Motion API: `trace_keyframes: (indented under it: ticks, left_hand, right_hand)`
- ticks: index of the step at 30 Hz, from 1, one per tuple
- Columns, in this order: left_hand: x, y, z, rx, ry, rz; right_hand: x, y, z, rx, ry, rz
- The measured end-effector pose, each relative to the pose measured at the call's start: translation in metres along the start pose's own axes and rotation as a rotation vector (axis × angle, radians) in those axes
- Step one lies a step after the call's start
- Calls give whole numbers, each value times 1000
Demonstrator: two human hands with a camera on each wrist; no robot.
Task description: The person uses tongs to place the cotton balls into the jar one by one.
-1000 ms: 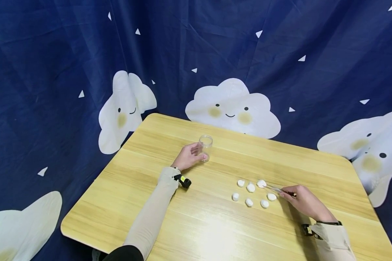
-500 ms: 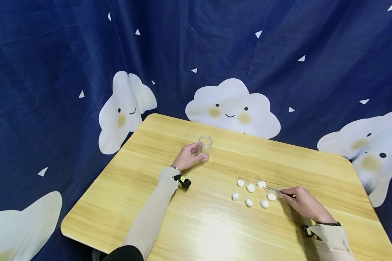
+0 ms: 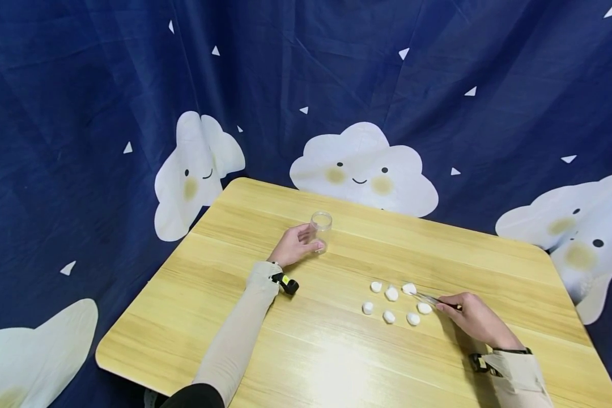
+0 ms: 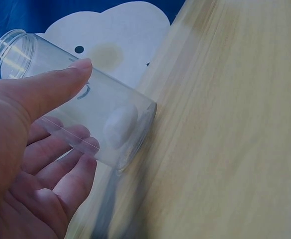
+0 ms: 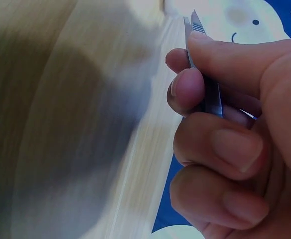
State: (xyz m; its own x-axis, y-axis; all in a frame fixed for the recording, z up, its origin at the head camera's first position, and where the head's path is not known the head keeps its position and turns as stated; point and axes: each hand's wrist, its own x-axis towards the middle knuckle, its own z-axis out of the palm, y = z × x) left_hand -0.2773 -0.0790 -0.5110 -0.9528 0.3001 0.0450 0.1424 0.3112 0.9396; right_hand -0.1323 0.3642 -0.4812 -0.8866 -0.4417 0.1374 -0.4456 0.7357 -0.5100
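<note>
My left hand (image 3: 293, 246) grips a clear jar (image 3: 324, 226), thumb on one side and fingers on the other. The jar stands uncapped on the table. Through its wall, in the left wrist view, a white cotton ball (image 4: 120, 125) shows near the bottom. My right hand (image 3: 471, 317) pinches metal tweezers (image 3: 428, 298) between thumb and fingers. Their tips reach a cotton ball (image 3: 409, 288) at the back right of a loose group; whether they grip it I cannot tell. In the right wrist view, the tweezers (image 5: 213, 97) lie under the thumb, their tips pointing away.
Several other cotton balls lie spread on the wooden table (image 3: 265, 226), such as a near-left cotton ball (image 3: 368, 307) and one close to the tweezers (image 3: 424, 307). A dark blue curtain (image 3: 265, 68) with clouds hangs behind the table's far edge.
The tweezers and right hand have shifted very slightly at the same cotton ball. My left hand and the jar have stayed in place.
</note>
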Motion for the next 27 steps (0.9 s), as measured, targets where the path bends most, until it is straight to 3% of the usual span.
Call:
trace_keyframes:
  ticks: [13,27]
  left_hand:
    - [2,3,2,-9,8,-2]
    - [3,-2,1,-1,8,-2]
  right_hand:
    - [-1,0,2,13,-28,73]
    - [-1,1,2,10,-20,48]
